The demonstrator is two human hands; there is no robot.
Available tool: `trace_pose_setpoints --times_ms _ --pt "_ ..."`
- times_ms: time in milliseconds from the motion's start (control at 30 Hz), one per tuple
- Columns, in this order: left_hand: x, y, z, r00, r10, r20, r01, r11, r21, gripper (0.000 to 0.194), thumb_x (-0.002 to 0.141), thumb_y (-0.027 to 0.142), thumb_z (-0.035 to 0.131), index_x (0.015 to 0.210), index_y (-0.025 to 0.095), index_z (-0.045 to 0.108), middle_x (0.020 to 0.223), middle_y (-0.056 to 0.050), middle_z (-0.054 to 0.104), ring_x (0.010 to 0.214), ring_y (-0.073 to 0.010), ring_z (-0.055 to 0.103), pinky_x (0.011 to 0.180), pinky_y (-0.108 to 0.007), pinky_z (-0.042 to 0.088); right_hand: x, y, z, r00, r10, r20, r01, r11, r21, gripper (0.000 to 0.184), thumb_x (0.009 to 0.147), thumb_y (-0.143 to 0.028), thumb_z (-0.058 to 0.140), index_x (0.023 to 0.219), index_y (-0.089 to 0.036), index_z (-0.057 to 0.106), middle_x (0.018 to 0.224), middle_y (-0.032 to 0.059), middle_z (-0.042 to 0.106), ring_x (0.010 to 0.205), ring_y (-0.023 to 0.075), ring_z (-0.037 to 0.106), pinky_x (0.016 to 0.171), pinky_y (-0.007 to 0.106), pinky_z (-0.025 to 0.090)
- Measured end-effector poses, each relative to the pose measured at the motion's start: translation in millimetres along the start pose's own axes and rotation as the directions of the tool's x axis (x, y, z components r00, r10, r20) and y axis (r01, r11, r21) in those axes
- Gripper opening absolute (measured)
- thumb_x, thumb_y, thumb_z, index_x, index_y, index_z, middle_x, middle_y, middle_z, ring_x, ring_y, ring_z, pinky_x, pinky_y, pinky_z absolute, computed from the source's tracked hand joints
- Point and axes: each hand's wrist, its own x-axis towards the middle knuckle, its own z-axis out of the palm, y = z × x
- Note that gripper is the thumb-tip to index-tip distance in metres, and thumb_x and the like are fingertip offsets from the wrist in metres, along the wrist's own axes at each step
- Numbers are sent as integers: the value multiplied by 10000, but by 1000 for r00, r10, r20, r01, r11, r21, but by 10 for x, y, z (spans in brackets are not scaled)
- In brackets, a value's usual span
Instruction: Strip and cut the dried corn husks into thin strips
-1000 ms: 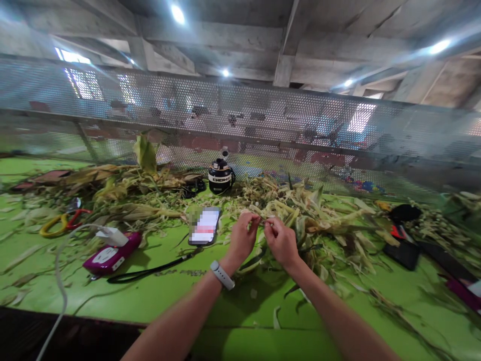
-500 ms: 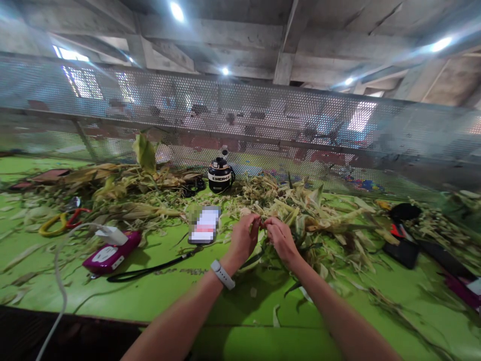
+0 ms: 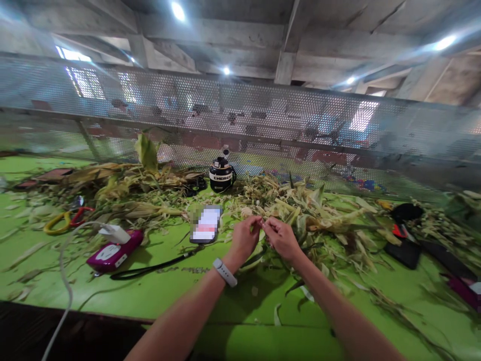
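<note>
My left hand (image 3: 246,239) and my right hand (image 3: 280,238) meet fingertip to fingertip over the near edge of a heap of corn husks (image 3: 300,210). Both hands are closed in a pinch. Whatever lies between the fingertips is too small to make out. A pale watch band (image 3: 225,272) circles my left wrist. Just left of my left hand, a phone (image 3: 206,224) with a lit screen lies on the green table (image 3: 165,296), a black strap (image 3: 158,265) trailing from it.
Behind the phone stands a black bottle (image 3: 221,175). At left are a magenta power strip (image 3: 116,253) with a white plug and cable, red-and-yellow-handled scissors (image 3: 62,223) and more husks (image 3: 112,185). A perforated metal screen (image 3: 240,120) runs along the back. Dark items (image 3: 404,250) lie right.
The fingertips have drawn closer together and now touch, my right hand shifting slightly to the left. The whole view has moved a little; the objects on the table stay where they were.
</note>
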Motion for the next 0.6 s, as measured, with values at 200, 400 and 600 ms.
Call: trace_pose_setpoints --times_ms 200,400,600 --pt "28 -29 20 999 -44 28 46 995 -87 134 757 178 534 772 170 667 774 -57 713 685 -173 620 688 -287 468 15 -33 -40 1000 10 13 -10 999 32 313 780 -442 517 602 -199 432 478 -59 396 432 81 368 416 210 287" --pt "23 -31 -34 999 -31 34 34 994 -101 283 813 243 509 1082 161 534 658 -10 663 578 -147 586 594 -250 424 66 -62 -72 992 121 -29 -113 973 200 359 738 -522 553 605 -214 424 422 -89 343 321 66 307 352 224 258" --pt "0 -14 -111 953 185 239 -186 982 -19 413 842 221 448 1251 175 477 680 -5 646 576 -126 549 633 -243 418 103 -122 -182 979 182 -93 -136 920 367 384 680 -542 616 602 -209 439 412 -107 330 312 51 287 378 232 303"
